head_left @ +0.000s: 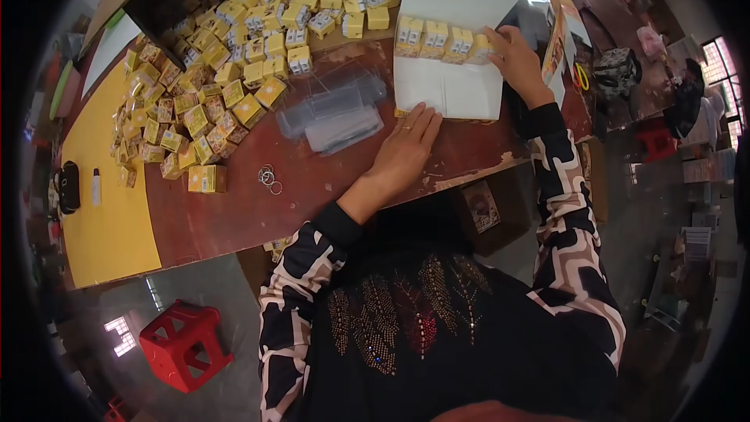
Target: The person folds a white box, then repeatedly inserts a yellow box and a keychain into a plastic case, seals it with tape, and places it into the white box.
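Observation:
A white-lined display box (469, 94) lies on the table with its lid raised. Along its back wall stands a row of several small yellow boxes (434, 37). At the right end of that row, the fingers of my right hand (519, 66) close on one small yellow box (481, 48). My left hand (402, 144) rests its outstretched fingers on the front edge of the display box and holds nothing. Just left of it lie some clear plastic cases (336, 113).
A large heap of small yellow boxes (250, 39) spills from an open carton (164, 8) across the left of the table. Several metal rings (270, 180) lie near the table's front edge. A yellow sheet (109, 227) covers the left end; a red stool (186, 344) stands on the floor.

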The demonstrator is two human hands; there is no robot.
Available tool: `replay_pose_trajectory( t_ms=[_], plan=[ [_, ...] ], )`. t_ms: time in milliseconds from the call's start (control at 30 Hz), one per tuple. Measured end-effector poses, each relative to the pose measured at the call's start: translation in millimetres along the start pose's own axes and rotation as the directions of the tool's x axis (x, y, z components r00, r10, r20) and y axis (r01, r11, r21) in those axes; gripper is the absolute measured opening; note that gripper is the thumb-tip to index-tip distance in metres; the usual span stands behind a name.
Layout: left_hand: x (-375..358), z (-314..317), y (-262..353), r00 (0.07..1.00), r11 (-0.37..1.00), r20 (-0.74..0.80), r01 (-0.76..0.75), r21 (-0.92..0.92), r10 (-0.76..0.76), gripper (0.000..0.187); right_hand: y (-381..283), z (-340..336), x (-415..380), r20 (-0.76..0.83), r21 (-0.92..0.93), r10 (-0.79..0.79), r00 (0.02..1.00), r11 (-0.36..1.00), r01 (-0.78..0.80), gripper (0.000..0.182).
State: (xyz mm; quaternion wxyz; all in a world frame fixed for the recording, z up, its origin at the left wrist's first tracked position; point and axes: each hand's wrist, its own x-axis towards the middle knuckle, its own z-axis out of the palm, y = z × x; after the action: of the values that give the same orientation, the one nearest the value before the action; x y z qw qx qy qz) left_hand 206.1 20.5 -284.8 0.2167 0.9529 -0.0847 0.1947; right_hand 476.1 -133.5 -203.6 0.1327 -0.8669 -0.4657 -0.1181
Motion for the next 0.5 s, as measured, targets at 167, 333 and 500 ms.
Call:
replay_pose_trajectory(
  t_ms=[167,333,500],
  plan=[
    [-3,-11,-1,1.000,0.999,-0.007,-0.007,-0.031,0.007,0.060,-6,18,2,-0.032,-0.302,-0.007,0.999,0.953,-0.003,0.063],
    [-1,-74,-44,0.967,0.987,-0.232,0.134,0.093,-0.109,0.076,-3,15,3,0.157,-0.377,0.103,0.982,0.925,-0.037,0.083],
    [-5,-118,-127,0.894,0.882,0.048,0.429,0.194,-0.445,0.080,-30,-10,-4,0.001,-0.224,0.141,0.990,0.965,-0.138,0.087]
  ],
)
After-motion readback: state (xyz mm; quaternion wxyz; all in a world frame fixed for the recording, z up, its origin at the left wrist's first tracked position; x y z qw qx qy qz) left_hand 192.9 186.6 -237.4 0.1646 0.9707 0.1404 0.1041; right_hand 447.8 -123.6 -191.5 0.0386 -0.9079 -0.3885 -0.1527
